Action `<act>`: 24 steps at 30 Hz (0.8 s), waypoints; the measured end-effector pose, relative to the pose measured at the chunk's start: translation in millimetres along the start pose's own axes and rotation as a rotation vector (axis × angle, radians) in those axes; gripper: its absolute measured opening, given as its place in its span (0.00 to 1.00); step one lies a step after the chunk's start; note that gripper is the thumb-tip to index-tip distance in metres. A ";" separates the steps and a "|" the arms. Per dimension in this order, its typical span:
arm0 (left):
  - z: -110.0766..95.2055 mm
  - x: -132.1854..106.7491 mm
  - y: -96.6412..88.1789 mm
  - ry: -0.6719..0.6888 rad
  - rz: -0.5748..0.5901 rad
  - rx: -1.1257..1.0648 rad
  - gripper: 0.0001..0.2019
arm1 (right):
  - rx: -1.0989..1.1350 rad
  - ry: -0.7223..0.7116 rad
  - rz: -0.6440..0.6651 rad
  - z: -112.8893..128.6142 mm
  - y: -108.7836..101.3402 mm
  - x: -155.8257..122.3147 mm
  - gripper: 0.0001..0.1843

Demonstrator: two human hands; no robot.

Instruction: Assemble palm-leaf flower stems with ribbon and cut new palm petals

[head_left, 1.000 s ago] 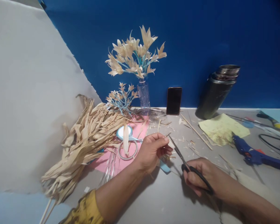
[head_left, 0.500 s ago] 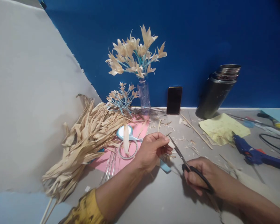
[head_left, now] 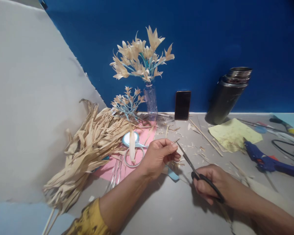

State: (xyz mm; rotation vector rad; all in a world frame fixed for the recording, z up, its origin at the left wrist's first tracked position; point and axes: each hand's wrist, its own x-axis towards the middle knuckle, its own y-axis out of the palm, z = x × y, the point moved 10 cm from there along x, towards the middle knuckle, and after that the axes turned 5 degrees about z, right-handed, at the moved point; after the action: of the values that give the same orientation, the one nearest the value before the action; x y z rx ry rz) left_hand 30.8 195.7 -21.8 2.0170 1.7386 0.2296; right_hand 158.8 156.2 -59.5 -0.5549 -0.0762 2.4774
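Note:
My right hand point(head_left: 209, 185) is closed round the black handles of a pair of scissors point(head_left: 189, 163), whose blades point up and left. The blade tips reach the fingertips of my left hand point(head_left: 163, 154), which is pinched closed; whatever it holds is too small or hidden to make out. Under my left hand lie a light blue strip point(head_left: 172, 174) and some dry scraps. To its left, a white and blue tape roll point(head_left: 131, 138) and a ring-shaped roll point(head_left: 125, 160) rest on pink paper point(head_left: 105, 173), with a strip of dry husk point(head_left: 132, 147) across them.
Dried corn husks point(head_left: 88, 150) are heaped at left. Behind stand husk flowers point(head_left: 139, 54) in a plastic bottle point(head_left: 150, 101), a smaller bunch point(head_left: 128, 104), a phone point(head_left: 182, 105) and a dark flask point(head_left: 226, 98). At right lie yellow paper point(head_left: 231, 130) and a blue glue gun point(head_left: 267, 160).
Hardly anything differs. The whole view has shifted very slightly, while both hands and the scissors keep the same pose.

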 end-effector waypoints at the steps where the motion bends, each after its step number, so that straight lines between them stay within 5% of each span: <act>1: 0.1 0.2 -0.1 0.001 0.001 0.001 0.17 | -0.006 0.002 0.001 -0.6 -0.1 0.1 0.22; 24: 7.6 -2.1 -3.2 0.050 -0.080 -0.081 0.17 | -0.023 0.051 -0.140 -6.4 -6.3 4.7 0.23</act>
State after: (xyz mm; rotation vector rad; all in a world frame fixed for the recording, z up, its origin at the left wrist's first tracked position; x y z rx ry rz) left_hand 30.7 192.3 -29.6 1.8955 1.8068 0.3221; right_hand 161.4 163.6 -65.9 -0.6011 -0.1197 2.3282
